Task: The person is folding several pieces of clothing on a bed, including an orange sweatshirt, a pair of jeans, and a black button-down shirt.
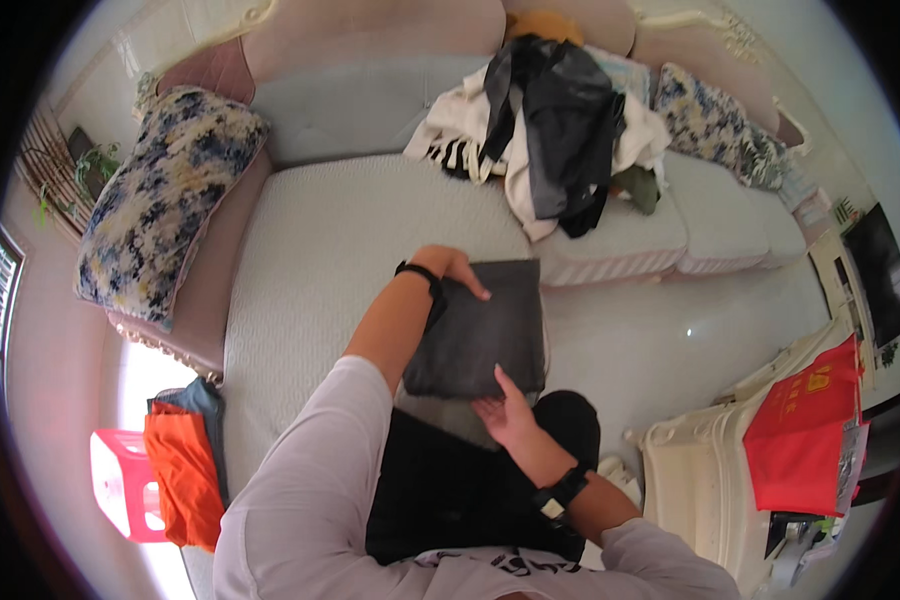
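Note:
A dark grey garment (480, 330), folded into a flat, nearly square bundle, is between my hands at the right front corner of the pale sofa seat. My left hand (450, 268) holds its far left corner, thumb on top and the other fingers hidden. At the near edge, my right hand (508, 414) has its thumb against the cloth and its fingertips beneath the edge. Whether the bundle rests fully on the seat or is slightly raised, I cannot tell.
A loose heap of clothes (562, 127) lies on the sofa (330, 210) at the back. Orange folded clothing (184, 472) lies by a pink plastic stool (116, 480) at left. A patterned cushion (172, 195) leans on the armrest. A red bag (802, 435) sits on the cream table (690, 480).

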